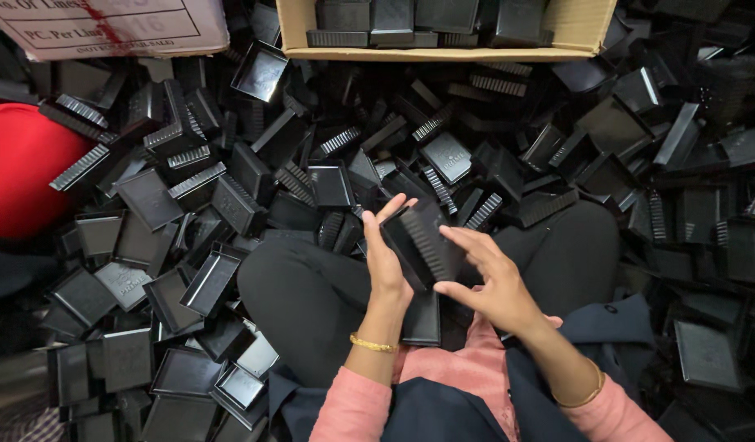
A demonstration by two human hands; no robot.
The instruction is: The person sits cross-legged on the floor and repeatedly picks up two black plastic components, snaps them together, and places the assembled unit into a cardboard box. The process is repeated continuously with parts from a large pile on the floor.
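Observation:
I sit cross-legged in black trousers amid a heap of black plastic tray-like parts [230, 196]. My left hand [383, 254] grips a black ribbed plastic part [422, 244] from its left side, thumb and fingers wrapped round its edge. My right hand [488, 282] is at the part's right side, fingers spread and touching its lower edge. Another black part [421, 319] lies in my lap just below the hands. Both wrists carry gold bangles; the sleeves are pink.
An open cardboard box [443, 53] holding stacked black parts stands at the top centre. A second carton with a printed label [107, 24] is at the top left. A red rounded object [22, 168] sits at the left. Black parts cover the floor all round.

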